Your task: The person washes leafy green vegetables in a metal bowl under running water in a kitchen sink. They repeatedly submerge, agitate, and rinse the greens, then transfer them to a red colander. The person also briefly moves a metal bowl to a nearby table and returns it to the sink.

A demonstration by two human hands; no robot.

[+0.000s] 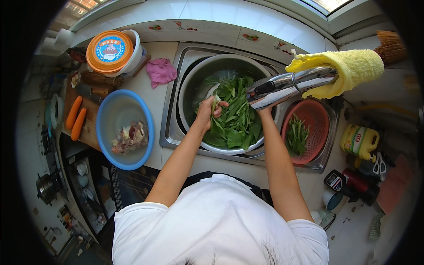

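A large stainless steel basin (192,82) stands in the left sink bowl, with leafy greens (235,116) and water in it. My left hand (210,111), at the basin's left side, is closed around the stem end of some greens. The chrome faucet (281,87) covers most of my right hand (264,111), whose wrist shows at the right side of the greens; its fingers and anything in them are hidden. In the right sink bowl sits a red plastic colander (319,132) with a small bunch of greens (297,134) in it.
Left of the sink are a blue-rimmed bowl (150,139) with raw meat pieces (132,137), carrots (78,124) on a wooden cutting board (91,132), a pink cloth (161,72) and an orange-lidded tub (111,51). A yellow towel (357,71) wraps the faucet. An oil jug (359,140) and scissors (379,167) lie right.
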